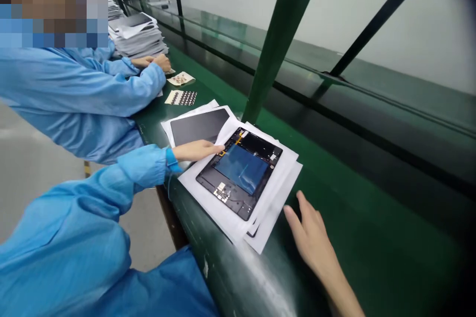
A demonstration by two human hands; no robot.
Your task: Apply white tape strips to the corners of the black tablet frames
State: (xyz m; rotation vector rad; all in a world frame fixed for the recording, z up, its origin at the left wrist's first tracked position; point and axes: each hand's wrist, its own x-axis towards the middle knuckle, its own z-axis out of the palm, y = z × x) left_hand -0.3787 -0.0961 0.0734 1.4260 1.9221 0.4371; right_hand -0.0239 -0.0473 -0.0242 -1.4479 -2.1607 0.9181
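Observation:
An opened tablet lies on white paper sheets, its inside up, with a large blue panel in the middle and small circuit parts around it. My left hand reaches in from the left, fingers stretched out, and its fingertips touch the tablet's left edge. To the right of the sheets, my right hand hovers over or rests on the green surface, thumb and fingers apart, holding nothing. Behind my left hand lies a dark flat panel on paper. A dark corner of another piece shows under the sheets.
A green post rises just behind the sheets. Along the green bench, sticker sheets lie near a co-worker in a blue sleeve. A tall stack of papers and panels stands farther back.

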